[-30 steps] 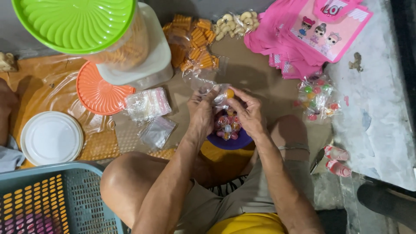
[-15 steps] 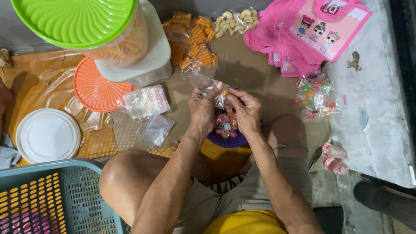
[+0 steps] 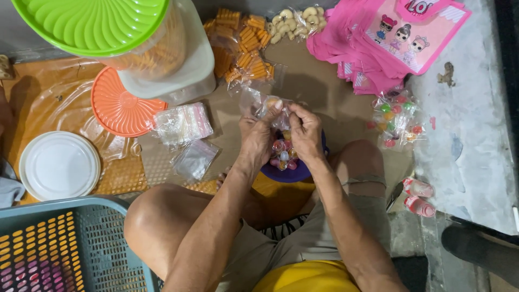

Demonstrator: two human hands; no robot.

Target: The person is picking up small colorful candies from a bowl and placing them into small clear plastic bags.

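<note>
Hands meet over the purple bowl (image 3: pixel 292 172) of colourful sweets: left hand (image 3: pixel 258 135) and right hand (image 3: pixel 304 130) both pinch a small clear bag (image 3: pixel 268 106), fingertips closed on its edge, just above the bowl. Looks like the bagging step, w/ a few sweets already in; probably needs the mouth held wide for more. Bag contents blurry; bowl mostly hidden behind wrists; blue basket (image 3: pixel 70 246) cut off at frame edge.

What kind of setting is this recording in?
Probably a home floor used for packing snacks and party favours by hand. The person sits on the ground among small filled clear bags, a stack of pink gift bags and a green-lidded tub.
</note>
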